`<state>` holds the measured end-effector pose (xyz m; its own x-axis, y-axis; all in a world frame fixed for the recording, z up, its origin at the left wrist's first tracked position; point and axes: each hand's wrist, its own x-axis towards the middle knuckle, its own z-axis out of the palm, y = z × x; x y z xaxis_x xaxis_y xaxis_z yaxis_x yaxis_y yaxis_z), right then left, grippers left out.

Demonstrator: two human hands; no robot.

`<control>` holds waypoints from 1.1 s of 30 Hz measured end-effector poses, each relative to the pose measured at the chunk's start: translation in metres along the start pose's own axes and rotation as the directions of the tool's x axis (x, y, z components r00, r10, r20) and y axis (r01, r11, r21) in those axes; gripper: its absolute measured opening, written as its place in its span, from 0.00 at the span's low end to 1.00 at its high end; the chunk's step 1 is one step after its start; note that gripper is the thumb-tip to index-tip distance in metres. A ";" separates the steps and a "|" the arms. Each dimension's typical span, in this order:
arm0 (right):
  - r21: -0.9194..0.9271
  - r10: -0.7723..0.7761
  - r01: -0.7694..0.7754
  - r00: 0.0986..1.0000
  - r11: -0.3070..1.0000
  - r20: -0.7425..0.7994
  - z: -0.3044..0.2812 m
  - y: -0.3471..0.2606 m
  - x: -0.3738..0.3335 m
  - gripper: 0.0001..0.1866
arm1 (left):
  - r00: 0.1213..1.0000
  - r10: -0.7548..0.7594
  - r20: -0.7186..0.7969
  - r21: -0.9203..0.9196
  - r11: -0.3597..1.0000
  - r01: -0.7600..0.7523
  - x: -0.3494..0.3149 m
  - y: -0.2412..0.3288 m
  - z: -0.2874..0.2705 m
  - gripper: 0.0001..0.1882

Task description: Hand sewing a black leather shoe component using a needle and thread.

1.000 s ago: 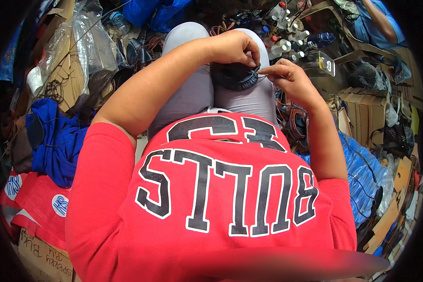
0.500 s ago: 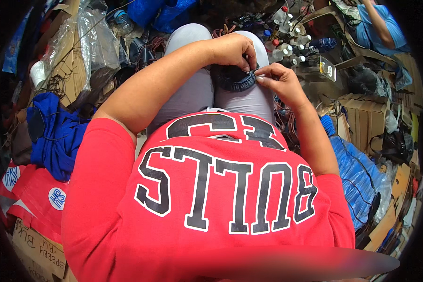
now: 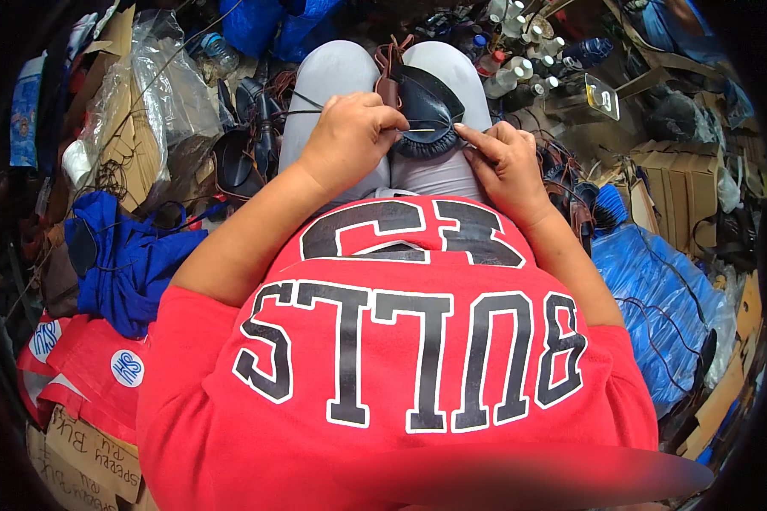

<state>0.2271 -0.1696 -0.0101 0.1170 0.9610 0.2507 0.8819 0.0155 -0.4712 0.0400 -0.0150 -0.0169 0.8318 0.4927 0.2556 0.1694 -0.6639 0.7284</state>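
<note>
Across my grey-clad thighs (image 3: 336,77) lies a black leather shoe upper (image 3: 432,98), its rounded, gathered toe turned toward me. Just left of it, my left hand (image 3: 353,128) is closed in a pinch on a thin, pale needle (image 3: 420,130) that reaches over the upper. A dark thread (image 3: 305,111) stretches near the back of this hand. My right hand (image 3: 507,157) is closed too, thumb and forefinger at the right edge of the gathered toe. Between my knees, a brown leather strip with laces (image 3: 389,77) touches the upper's far left side.
Capped bottles (image 3: 524,72) crowd the floor beyond my right knee. Blue plastic wrap (image 3: 647,315) and stacked cardboard (image 3: 677,187) are at the right. On the left lie blue cloth (image 3: 132,264), clear plastic sheeting (image 3: 175,94), dark shoe parts (image 3: 238,162) and a red bag (image 3: 94,358).
My left hand has moved left and nearer to me, off the gathered toe. More of the upper now shows. The person in blue at the far right has mostly left the view.
</note>
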 end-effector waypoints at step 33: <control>0.539 0.112 -0.392 0.871 0.746 0.478 -0.012 0.051 0.033 0.25 | 0.996 0.081 0.042 -0.021 0.997 -0.080 0.020 -0.020 0.013 0.13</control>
<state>0.2814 -0.1401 -0.0154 -0.0172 0.9710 -0.2385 0.3656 -0.2160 -0.9054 0.0598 0.0013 -0.0346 0.8641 0.4134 0.2870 0.0909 -0.6891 0.7190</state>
